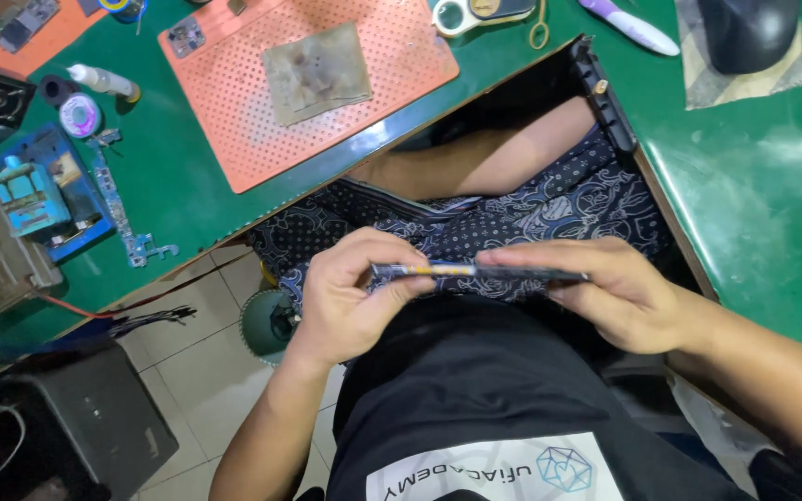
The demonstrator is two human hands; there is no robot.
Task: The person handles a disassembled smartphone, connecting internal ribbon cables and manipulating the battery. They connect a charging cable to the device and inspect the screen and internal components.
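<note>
A thin dark flat device (480, 273), seen edge-on with a yellow patch on its side, lies level between both hands over my lap. My left hand (350, 297) pinches its left end with thumb and fingers. My right hand (605, 292) grips its right end, fingers stretched along the top edge. Below the hands are a black shirt and dark patterned shorts.
A green workbench (744, 176) wraps around me. On it lie an orange perforated mat (234, 111) with a grey cloth (317, 72), a long circuit board (118, 209), a solder spool (79, 116), a small white bottle (99, 80) and a blue fixture (39, 190). A black box (85, 417) stands on the tiled floor.
</note>
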